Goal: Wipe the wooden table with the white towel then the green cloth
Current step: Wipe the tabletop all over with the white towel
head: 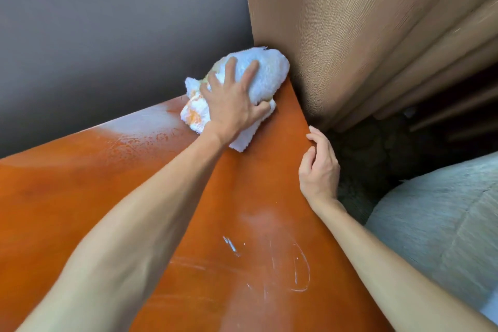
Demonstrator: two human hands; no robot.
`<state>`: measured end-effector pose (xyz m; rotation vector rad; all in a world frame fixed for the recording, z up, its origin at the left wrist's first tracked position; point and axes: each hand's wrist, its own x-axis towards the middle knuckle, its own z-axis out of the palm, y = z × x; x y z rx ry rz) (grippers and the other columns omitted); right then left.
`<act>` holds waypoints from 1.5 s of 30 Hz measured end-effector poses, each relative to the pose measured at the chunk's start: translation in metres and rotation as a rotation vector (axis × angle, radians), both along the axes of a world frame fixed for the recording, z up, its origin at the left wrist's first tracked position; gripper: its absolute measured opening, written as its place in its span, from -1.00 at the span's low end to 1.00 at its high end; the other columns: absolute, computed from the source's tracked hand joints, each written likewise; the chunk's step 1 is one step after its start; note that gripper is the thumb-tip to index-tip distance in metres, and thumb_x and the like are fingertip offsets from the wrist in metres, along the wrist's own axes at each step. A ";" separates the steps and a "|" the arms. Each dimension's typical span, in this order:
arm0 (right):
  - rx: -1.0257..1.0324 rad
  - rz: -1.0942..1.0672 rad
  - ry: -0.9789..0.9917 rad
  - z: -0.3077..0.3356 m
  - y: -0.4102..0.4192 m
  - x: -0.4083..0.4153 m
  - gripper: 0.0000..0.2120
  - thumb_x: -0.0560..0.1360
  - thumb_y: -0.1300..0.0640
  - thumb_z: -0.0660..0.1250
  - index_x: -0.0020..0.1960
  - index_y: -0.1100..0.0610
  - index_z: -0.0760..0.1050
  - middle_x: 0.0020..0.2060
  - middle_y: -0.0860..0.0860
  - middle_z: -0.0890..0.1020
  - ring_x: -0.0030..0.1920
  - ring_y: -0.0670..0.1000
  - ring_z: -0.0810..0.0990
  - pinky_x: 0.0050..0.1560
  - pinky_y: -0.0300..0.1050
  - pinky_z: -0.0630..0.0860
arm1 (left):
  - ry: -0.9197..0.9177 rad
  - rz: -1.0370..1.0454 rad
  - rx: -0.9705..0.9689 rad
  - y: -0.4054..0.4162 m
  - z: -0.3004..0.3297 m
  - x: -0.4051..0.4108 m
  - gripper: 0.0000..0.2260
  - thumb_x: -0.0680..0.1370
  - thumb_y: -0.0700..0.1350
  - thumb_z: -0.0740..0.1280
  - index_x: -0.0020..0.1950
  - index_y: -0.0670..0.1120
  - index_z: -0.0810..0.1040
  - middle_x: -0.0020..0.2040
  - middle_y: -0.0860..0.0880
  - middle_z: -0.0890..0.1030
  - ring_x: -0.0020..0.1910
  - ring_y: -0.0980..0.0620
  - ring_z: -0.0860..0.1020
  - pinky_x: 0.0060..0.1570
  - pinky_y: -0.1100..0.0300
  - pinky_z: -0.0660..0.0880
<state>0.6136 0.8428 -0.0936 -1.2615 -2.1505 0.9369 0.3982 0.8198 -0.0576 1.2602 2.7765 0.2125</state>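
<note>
The white towel (265, 75), bunched and stained orange on its left folds, lies in the far corner of the orange-brown wooden table (80, 197). My left hand (231, 105) lies on top of it with fingers spread, and the thumb hooks round a fold on the right. My right hand (319, 167) rests against the table's right edge, fingers loosely curled and fingertips touching the rim. White smears and scratch-like marks show on the near part of the table. No green cloth is in view.
A dark grey wall (107, 35) runs behind the table. Brown curtains (363, 35) hang along its right side and meet the corner. A grey upholstered seat (444, 218) sits low on the right, with a dark gap between it and the table.
</note>
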 end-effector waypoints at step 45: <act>-0.140 0.203 -0.038 -0.001 -0.028 0.108 -0.66 0.63 0.22 0.10 0.39 0.17 0.37 0.34 0.11 0.51 0.31 0.09 0.51 0.26 -0.11 0.42 | 0.021 0.105 -0.031 -0.069 0.001 0.109 -0.28 0.34 0.35 0.28 0.49 0.19 0.30 0.49 -0.09 0.31 0.25 -0.34 0.38 0.20 -0.21 0.38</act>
